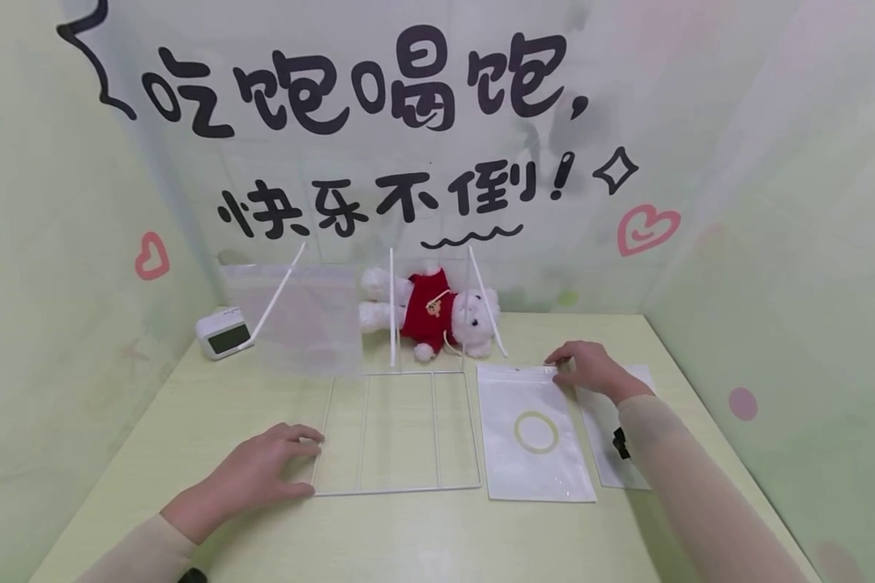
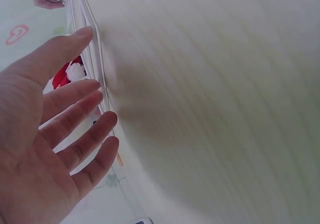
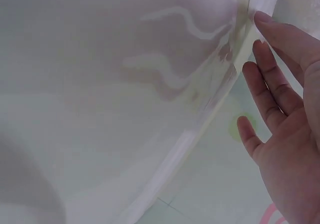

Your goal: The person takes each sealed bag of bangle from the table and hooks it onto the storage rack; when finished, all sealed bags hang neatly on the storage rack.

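Note:
My left hand (image 1: 262,465) is at the left edge of a thin white wire frame (image 1: 436,429), thumb and fingers spread apart. In the left wrist view its fingertips (image 2: 109,118) are against or just beside the wire; contact is hard to tell. My right hand (image 1: 589,371) is at the top right corner of a white zip bag (image 1: 506,465) with a pale yellow-green ring on it. The right thumb overlaps the bag's edge in the right wrist view, its other visible fingers are loosely bent, and the index fingertip is hidden. A second white bag (image 1: 605,461) lies partly under the right forearm.
Slanted white rods (image 1: 392,324) rise behind the frame; how they join it is unclear. A translucent zip bag (image 1: 306,316) stands at the back left, near a white digital timer (image 1: 228,334). Behind the rods lies a white plush bear in red (image 1: 426,312). Walls enclose three sides.

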`<move>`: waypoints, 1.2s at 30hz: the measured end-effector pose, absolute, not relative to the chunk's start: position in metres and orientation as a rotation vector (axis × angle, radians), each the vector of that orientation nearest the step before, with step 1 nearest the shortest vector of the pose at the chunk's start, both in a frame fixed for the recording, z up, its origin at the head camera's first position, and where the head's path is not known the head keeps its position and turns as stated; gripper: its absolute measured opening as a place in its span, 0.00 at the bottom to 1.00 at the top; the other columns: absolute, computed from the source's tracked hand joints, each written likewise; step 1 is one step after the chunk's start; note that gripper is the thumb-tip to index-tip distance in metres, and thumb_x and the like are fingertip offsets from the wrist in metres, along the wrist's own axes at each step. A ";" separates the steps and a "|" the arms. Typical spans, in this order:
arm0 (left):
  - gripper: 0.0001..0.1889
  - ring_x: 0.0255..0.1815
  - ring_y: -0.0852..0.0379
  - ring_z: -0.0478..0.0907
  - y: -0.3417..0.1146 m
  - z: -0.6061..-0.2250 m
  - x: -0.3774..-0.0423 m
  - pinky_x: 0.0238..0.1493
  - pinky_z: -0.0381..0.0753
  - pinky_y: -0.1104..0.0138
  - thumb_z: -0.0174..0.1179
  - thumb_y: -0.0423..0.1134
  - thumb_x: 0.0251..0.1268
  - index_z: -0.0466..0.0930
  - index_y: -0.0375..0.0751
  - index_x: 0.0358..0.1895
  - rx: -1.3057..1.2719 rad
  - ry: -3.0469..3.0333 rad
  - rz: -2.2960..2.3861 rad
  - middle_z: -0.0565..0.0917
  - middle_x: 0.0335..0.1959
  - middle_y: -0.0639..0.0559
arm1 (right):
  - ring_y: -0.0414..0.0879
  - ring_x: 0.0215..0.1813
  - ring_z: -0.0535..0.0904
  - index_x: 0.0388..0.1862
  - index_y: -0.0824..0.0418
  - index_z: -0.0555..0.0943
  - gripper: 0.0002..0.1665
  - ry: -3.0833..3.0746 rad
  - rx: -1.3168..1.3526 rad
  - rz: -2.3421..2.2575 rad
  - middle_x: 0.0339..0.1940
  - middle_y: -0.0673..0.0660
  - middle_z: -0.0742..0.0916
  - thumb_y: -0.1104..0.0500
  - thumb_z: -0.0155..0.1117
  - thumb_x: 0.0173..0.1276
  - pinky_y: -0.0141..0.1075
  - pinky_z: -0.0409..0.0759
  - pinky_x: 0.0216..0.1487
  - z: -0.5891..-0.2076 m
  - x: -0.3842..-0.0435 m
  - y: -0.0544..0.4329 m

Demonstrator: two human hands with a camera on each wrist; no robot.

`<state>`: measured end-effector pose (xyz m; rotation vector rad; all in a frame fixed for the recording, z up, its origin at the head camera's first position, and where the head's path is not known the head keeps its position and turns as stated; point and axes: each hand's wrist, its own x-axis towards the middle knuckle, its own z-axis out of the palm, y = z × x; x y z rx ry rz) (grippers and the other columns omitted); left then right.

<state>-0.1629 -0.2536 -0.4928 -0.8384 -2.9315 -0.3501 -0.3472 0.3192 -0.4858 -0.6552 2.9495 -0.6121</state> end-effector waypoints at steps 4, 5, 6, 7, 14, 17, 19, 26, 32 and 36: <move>0.26 0.60 0.47 0.82 -0.254 -0.493 -0.163 0.54 0.87 0.53 0.80 0.52 0.48 0.90 0.46 0.51 -0.845 -2.925 -0.348 0.84 0.60 0.57 | 0.49 0.45 0.83 0.47 0.60 0.89 0.14 2.981 -0.623 -0.654 0.38 0.52 0.88 0.60 0.77 0.62 0.50 0.81 0.54 -0.486 -0.344 0.320; 0.26 0.60 0.47 0.82 -0.253 -0.493 -0.163 0.54 0.87 0.52 0.80 0.52 0.48 0.90 0.46 0.51 -0.848 -2.922 -0.349 0.84 0.60 0.57 | 0.49 0.44 0.83 0.46 0.60 0.89 0.12 2.993 -0.632 -0.664 0.38 0.52 0.88 0.60 0.77 0.63 0.50 0.81 0.53 -0.485 -0.342 0.321; 0.26 0.60 0.47 0.82 -0.253 -0.492 -0.163 0.54 0.87 0.52 0.80 0.52 0.48 0.90 0.46 0.51 -0.848 -2.922 -0.351 0.84 0.60 0.57 | 0.50 0.45 0.83 0.44 0.59 0.89 0.10 3.003 -0.635 -0.681 0.38 0.52 0.88 0.60 0.76 0.64 0.50 0.82 0.54 -0.484 -0.339 0.321; 0.26 0.60 0.48 0.82 -0.253 -0.492 -0.163 0.54 0.87 0.52 0.80 0.52 0.48 0.90 0.46 0.51 -0.847 -2.923 -0.355 0.84 0.60 0.58 | 0.50 0.45 0.84 0.43 0.59 0.89 0.09 3.011 -0.641 -0.703 0.38 0.52 0.89 0.60 0.76 0.65 0.51 0.82 0.54 -0.483 -0.336 0.321; 0.26 0.59 0.48 0.82 -0.251 -0.492 -0.161 0.53 0.87 0.53 0.79 0.51 0.48 0.90 0.45 0.52 -0.832 -2.925 -0.345 0.84 0.60 0.58 | 0.51 0.48 0.86 0.40 0.53 0.88 0.03 3.036 -0.616 -0.823 0.39 0.51 0.90 0.57 0.72 0.70 0.56 0.82 0.55 -0.465 -0.304 0.315; 0.26 0.60 0.48 0.82 -0.252 -0.492 -0.161 0.54 0.87 0.53 0.79 0.51 0.48 0.90 0.44 0.51 -0.823 -2.924 -0.329 0.84 0.60 0.57 | 0.48 0.46 0.86 0.41 0.51 0.87 0.02 3.092 -0.650 -0.786 0.38 0.47 0.91 0.57 0.70 0.71 0.51 0.83 0.51 -0.458 -0.289 0.307; 0.26 0.60 0.49 0.82 -0.253 -0.493 -0.161 0.54 0.87 0.53 0.79 0.51 0.48 0.90 0.44 0.52 -0.827 -2.921 -0.333 0.84 0.60 0.57 | 0.45 0.43 0.86 0.41 0.50 0.87 0.03 3.144 -0.706 -0.765 0.37 0.45 0.90 0.57 0.70 0.71 0.49 0.84 0.48 -0.453 -0.279 0.301; 0.27 0.60 0.48 0.82 -0.254 -0.494 -0.162 0.55 0.86 0.52 0.79 0.51 0.48 0.89 0.44 0.53 -0.818 -2.930 -0.345 0.84 0.61 0.57 | 0.42 0.38 0.85 0.39 0.55 0.89 0.05 3.333 -1.035 -0.778 0.33 0.44 0.90 0.63 0.74 0.65 0.45 0.83 0.44 -0.439 -0.253 0.288; 0.27 0.59 0.49 0.81 -0.254 -0.495 -0.162 0.54 0.87 0.53 0.79 0.52 0.48 0.89 0.45 0.52 -0.825 -2.908 -0.357 0.85 0.60 0.58 | 0.44 0.35 0.85 0.38 0.57 0.89 0.10 3.399 -1.245 -0.866 0.32 0.47 0.91 0.67 0.76 0.57 0.41 0.79 0.44 -0.418 -0.235 0.278; 0.27 0.59 0.49 0.81 -0.255 -0.496 -0.163 0.54 0.87 0.53 0.79 0.52 0.48 0.89 0.45 0.53 -0.821 -2.917 -0.350 0.84 0.60 0.58 | 0.44 0.36 0.85 0.37 0.57 0.89 0.11 3.410 -1.314 -0.924 0.32 0.47 0.91 0.68 0.75 0.56 0.39 0.77 0.46 -0.407 -0.225 0.271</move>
